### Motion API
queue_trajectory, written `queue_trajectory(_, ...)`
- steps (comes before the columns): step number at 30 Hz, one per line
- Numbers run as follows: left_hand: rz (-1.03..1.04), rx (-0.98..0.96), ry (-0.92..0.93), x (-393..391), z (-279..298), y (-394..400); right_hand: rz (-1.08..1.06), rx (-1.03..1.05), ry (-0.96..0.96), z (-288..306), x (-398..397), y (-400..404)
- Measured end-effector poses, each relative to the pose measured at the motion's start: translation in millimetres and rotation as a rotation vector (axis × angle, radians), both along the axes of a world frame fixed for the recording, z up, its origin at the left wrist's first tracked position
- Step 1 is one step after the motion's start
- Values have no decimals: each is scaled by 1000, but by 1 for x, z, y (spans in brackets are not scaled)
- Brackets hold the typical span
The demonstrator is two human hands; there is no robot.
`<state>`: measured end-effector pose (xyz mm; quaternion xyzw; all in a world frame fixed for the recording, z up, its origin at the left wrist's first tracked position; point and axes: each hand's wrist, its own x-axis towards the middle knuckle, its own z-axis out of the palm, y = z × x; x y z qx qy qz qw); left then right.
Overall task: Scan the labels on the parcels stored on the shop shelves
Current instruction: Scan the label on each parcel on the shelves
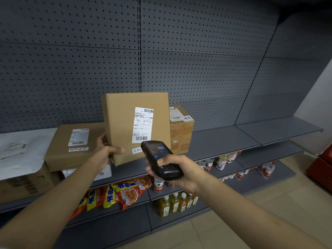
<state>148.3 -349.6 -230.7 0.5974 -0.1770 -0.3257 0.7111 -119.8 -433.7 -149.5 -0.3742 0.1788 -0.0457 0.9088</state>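
A flat cardboard parcel [124, 121] stands upright on the grey shelf [224, 141], its white shipping label [142, 124] facing me. My left hand [106, 151] grips its lower left edge, thumb across the front. My right hand [177, 173] holds a black handheld scanner [158, 159], whose top end points at the label's lower barcode, just in front of the box. A second labelled parcel [75, 146] lies flat to the left. A smaller taped parcel [181, 128] stands behind on the right.
A white mailer bag [21, 151] lies over a cardboard box [23, 186] at far left. Lower shelves hold snack bags [115, 194], oil bottles [176, 203], water bottles [267, 169] and cans [221, 162]. A red object [321, 168] stands on the tiled floor at right. A perforated back panel [197, 60] rises behind.
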Motion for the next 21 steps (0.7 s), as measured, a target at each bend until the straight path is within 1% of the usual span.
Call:
queue_trajectory(10, -18, 9, 28, 11, -3, 8, 10, -27, 12, 0, 8, 4)
queue_trajectory(21, -12, 15, 28, 24, -13, 13, -13, 10, -2, 0, 16, 11)
